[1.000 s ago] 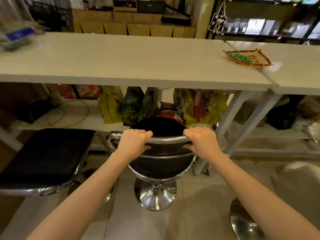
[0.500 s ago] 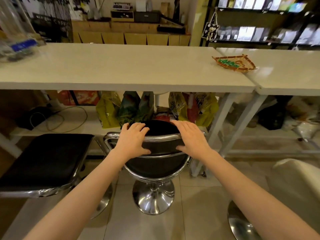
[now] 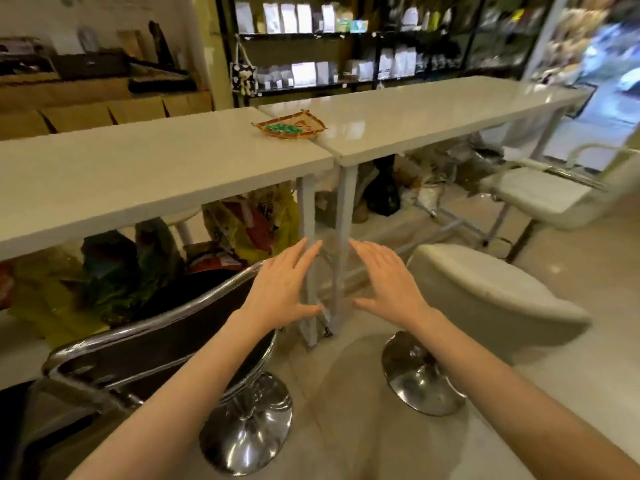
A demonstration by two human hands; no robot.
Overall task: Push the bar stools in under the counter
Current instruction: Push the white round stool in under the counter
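**Now empty-handed, between two stools**

Both hands are spread flat and hold nothing: the left hand (image 3: 282, 282) hovers just above the back rail of the black stool (image 3: 166, 344), the right hand (image 3: 388, 280) hangs in the air beside it. To the left of the hands, the black stool sits with its seat partly under the counter (image 3: 145, 181), so it looks done. To their right, the white stool (image 3: 491, 299) stands clear of the counter, and another white stool (image 3: 540, 195) beyond it also waits.
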